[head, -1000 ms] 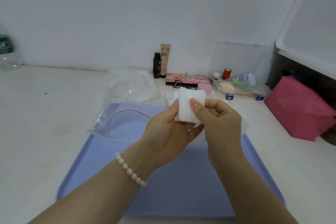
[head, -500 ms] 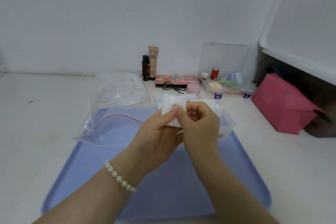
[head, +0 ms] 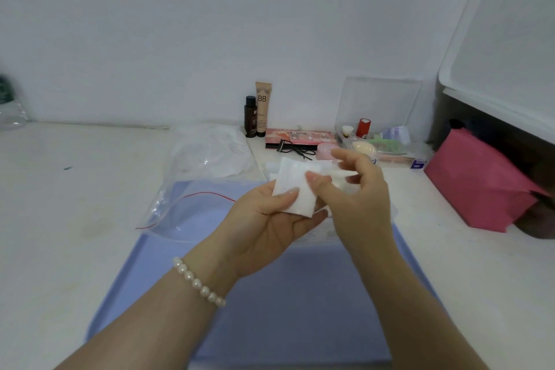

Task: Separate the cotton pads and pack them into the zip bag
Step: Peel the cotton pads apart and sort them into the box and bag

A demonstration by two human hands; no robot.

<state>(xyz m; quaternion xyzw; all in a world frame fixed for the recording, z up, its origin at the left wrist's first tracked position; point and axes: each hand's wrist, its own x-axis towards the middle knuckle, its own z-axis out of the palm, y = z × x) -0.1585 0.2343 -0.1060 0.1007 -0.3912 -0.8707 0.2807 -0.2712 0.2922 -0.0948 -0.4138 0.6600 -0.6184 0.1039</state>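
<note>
**Cotton pads held above the tray**

Over the blue tray (head: 300, 324), the left hand (head: 264, 225) grips the cotton pads (head: 295, 189), thumb pressed on top. The right hand (head: 357, 198) pinches one pad's edge. The zip bag (head: 192, 213) lies open across the tray's far left corner.

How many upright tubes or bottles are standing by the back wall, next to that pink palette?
2: a dark brown bottle with a black cap, and a taller beige tube marked BB just right of it, both left of the palette. Others may be hidden.

A blue tray (head: 300, 309) lies before a BB tube (head: 261, 106), dark bottle (head: 250, 116) and pink bag (head: 477, 186).
</note>
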